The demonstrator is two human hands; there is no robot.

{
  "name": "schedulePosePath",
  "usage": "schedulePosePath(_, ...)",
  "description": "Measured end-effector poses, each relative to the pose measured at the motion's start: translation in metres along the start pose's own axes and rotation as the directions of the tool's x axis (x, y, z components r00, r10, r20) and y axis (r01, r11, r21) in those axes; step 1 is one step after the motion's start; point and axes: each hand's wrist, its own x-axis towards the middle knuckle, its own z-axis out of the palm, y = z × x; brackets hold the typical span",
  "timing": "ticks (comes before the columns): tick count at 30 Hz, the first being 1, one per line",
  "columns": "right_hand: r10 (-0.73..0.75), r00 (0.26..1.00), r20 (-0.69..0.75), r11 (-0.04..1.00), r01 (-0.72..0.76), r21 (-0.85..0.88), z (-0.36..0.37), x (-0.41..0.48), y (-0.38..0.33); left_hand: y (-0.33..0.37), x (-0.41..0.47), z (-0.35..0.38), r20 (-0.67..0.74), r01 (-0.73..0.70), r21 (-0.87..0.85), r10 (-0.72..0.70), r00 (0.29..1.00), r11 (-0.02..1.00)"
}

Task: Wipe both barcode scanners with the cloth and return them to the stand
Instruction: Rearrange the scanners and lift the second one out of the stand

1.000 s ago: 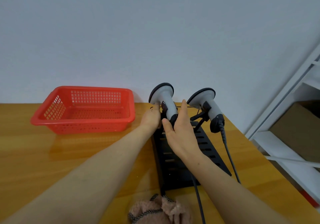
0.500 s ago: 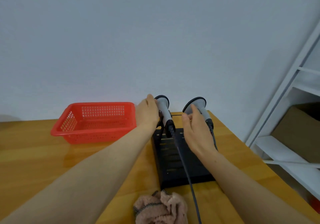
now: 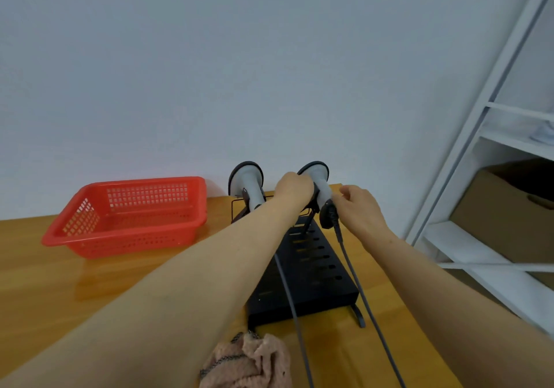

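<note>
Head view: the main risk is the cable point(image 3: 359, 291) of the right scanner point(image 3: 318, 177). It trails down beside the stand point(image 3: 311, 270) toward the near desk point(image 3: 60, 282) edge, so a lift could snag it on the stand's foot. The left forearm passes just beside the left scanner point(image 3: 248, 182), and a careless pull may knock that one loose.

The left hand point(image 3: 292, 191) wraps its fingers round the right scanner's neck. The right hand point(image 3: 359, 207) sits at the handle's dark base with its fingers loosely curled; whether it pinches anything, I cannot tell.

Both scanners are grey with black-rimmed heads, seated at the stand's far end. The pink cloth point(image 3: 248, 363) lies crumpled at the desk's near edge, untouched.
</note>
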Motion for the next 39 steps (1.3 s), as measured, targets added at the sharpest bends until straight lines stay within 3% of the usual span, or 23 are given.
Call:
schedulePosePath(2,0.042,0.997,0.070,0.999,-0.043,0.021,0.001,0.004,-0.002,0.003,-0.005,0.000,0.085,-0.037,0.376,0.006,0.996,0.926)
schedulePosePath(3,0.060,0.993,0.098,0.997,-0.064,0.033,0.003,0.006,-0.003,0.004,-0.007,0.003,0.070,-0.043,0.567,0.004,0.998,0.822)
schedulePosePath(4,0.073,0.989,0.127,0.996,-0.080,0.050,0.004,0.008,-0.003,0.001,-0.003,0.006,0.075,-0.090,0.662,0.054,0.996,0.744)
schedulePosePath(6,0.082,0.981,0.175,0.992,-0.097,0.075,0.006,0.012,-0.001,-0.005,0.007,0.011,0.058,-0.062,0.724,0.028,0.998,0.687)
schedulePosePath(8,0.091,0.975,0.203,0.987,-0.115,0.111,0.008,0.015,0.002,-0.013,0.021,0.018,0.014,-0.032,0.695,0.031,0.999,0.719)
schedulePosePath(9,0.088,0.975,0.204,0.983,-0.118,0.138,0.008,0.017,0.004,-0.018,0.027,0.023,-0.029,0.009,0.624,0.012,1.000,0.781)
schedulePosePath(10,0.086,0.975,0.205,0.980,-0.120,0.160,0.009,0.018,0.005,-0.024,0.033,0.027,-0.030,0.056,0.429,-0.048,0.998,0.902)
schedulePosePath(11,0.081,0.975,0.205,0.976,-0.119,0.181,0.010,0.019,0.007,-0.023,0.042,0.031,-0.042,0.169,0.091,-0.166,0.985,0.981)
schedulePosePath(12,0.074,0.976,0.207,0.972,-0.117,0.203,0.011,0.020,0.009,-0.024,0.048,0.033,-0.011,0.237,-0.191,-0.243,0.970,0.953)
schedulePosePath(13,0.063,0.976,0.208,0.968,-0.111,0.224,0.012,0.021,0.012,-0.025,0.047,0.034,0.005,0.188,-0.257,-0.193,0.981,0.948)
schedulePosePath(17,0.028,0.978,0.208,0.956,-0.087,0.281,0.012,0.019,0.022,-0.027,0.048,0.033,0.024,0.315,-0.256,-0.319,0.947,0.914)
schedulePosePath(20,0.019,0.973,0.229,0.951,-0.088,0.295,0.011,0.020,0.029,-0.036,0.055,0.038,0.076,0.335,-0.229,-0.326,0.942,0.914)
schedulePosePath(24,0.041,0.962,0.270,0.931,-0.134,0.338,0.012,0.023,0.035,-0.042,0.058,0.048,0.091,0.228,-0.186,-0.214,0.973,0.956)
schedulePosePath(33,0.090,0.927,0.363,0.861,-0.255,0.439,0.012,0.029,0.037,-0.050,0.058,0.054,0.072,0.157,-0.211,-0.145,0.987,0.965)
schedulePosePath(39,0.121,0.918,0.378,0.846,-0.295,0.444,0.007,0.031,0.033,-0.055,0.059,0.059,0.011,0.084,-0.024,-0.084,0.996,0.996)
